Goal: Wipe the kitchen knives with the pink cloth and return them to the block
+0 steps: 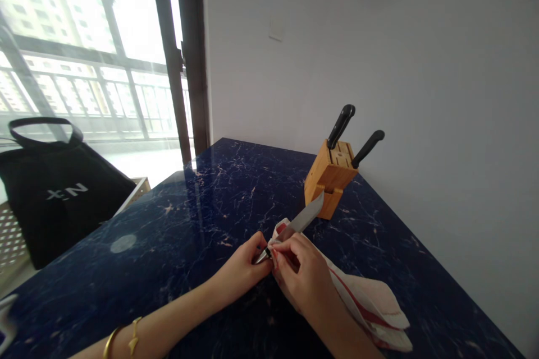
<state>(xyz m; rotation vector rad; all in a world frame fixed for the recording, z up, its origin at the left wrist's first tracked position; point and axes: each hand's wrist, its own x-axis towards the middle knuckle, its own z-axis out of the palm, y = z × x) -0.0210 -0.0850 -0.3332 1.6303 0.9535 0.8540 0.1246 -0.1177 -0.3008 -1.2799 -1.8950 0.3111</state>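
A knife with a steel blade (304,217) points up and away over a dark blue marbled table (177,235). My left hand (244,266) is closed round its handle, which is mostly hidden. My right hand (301,277) is closed on a white cloth with red stripes (370,305), pinching it against the base of the blade. The cloth trails from under my right hand toward the right front of the table.
A wooden knife block (330,176) with two black-handled knives (342,123) stands just behind the blade, near the white wall (379,39). A black bag (59,190) sits to the left beside the window (84,39).
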